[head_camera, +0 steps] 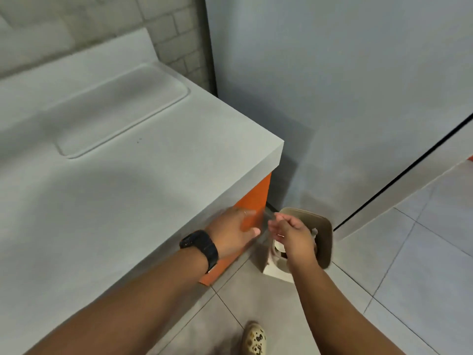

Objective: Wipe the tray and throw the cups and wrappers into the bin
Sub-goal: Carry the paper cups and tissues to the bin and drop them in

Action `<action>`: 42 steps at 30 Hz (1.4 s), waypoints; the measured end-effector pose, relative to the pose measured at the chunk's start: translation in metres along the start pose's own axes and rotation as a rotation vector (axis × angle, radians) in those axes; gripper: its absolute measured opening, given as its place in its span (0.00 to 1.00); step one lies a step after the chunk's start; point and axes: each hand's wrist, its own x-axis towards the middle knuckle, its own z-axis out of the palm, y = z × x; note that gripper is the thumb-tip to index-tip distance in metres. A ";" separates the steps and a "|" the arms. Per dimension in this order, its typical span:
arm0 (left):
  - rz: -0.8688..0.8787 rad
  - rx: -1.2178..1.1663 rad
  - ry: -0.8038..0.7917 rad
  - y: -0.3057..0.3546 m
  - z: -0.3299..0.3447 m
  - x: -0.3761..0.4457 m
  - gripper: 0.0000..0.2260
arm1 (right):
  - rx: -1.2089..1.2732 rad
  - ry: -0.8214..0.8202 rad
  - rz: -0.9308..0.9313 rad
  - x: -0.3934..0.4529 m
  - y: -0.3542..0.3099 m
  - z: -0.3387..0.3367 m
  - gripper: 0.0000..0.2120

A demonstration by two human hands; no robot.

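While both hands hang past the table (115, 175) corner, I see the left hand (234, 233) open, fingers straight, and the right hand (293, 233) loosely curled, empty, over the bin (323, 242), lid upright, on open floor (409, 265) beside the wall (332, 98).

There is only one view, from a camera on the person's head, so no part of the scene is shared with another view. It looks forward and steeply down, over the near right corner of the grey counter (122, 175) to the tiled floor (422, 252) beside it. The wide lens bends the straight lines near the picture's edges. Both forearms enter from the bottom edge and are close to the camera. The bin (323, 234) stands lower, on the floor beyond the counter's corner, near the wall (332, 85).
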 end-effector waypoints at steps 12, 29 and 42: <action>-0.122 -0.459 0.544 -0.082 -0.105 -0.117 0.13 | -0.342 -0.471 -0.443 -0.095 -0.083 0.167 0.04; -0.386 -0.495 0.805 -0.331 -0.188 -0.318 0.13 | -0.607 -0.832 -0.395 -0.220 0.017 0.424 0.05; -0.525 -0.582 1.074 -0.467 -0.208 -0.425 0.14 | -0.700 -0.946 -0.372 -0.299 0.071 0.541 0.02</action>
